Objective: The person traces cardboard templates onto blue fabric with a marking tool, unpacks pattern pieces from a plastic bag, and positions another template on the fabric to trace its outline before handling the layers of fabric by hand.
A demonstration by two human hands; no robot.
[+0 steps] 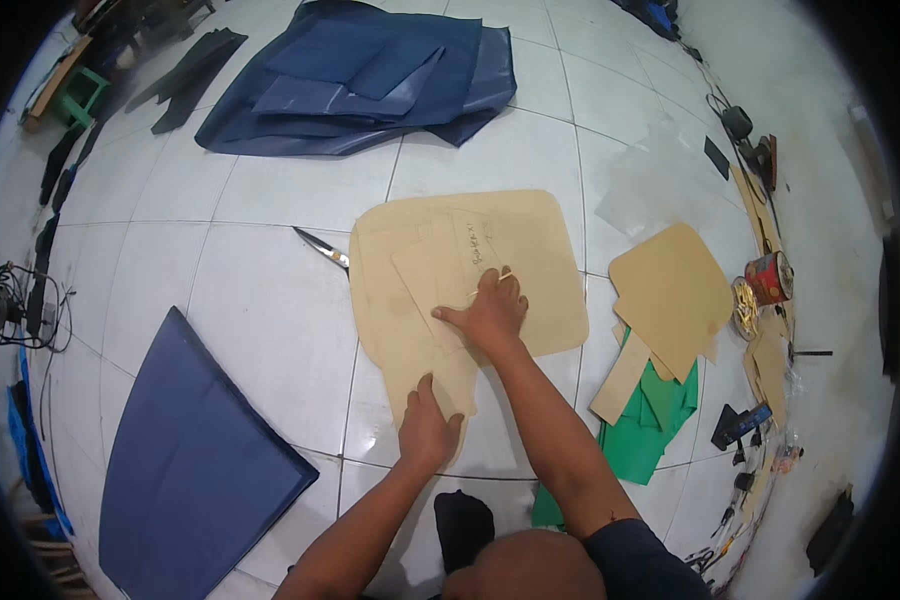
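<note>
A large tan cardboard sheet [550, 240] with rounded corners lies on the floor in front of me. On it rests a smaller tan pattern piece [410, 340], with handwriting near its top. My right hand [492, 312] presses on the pieces, thumb stretched left, and a thin yellow stick [505, 275] is held among its fingers. My left hand [430, 428] lies nearer to me on the pattern's lower end, thumb and index finger apart. Scissors [325, 248] poke out from under the cardboard's left edge, their handles hidden.
Dark blue sheet material lies folded at the far side [370, 75] and near left [190, 470]. More cardboard pieces [675, 285] lie at right, over green material [640, 450]. A red can [768, 278] and a clear plastic sheet [650, 175] are beyond. A fan [10, 305] stands far left.
</note>
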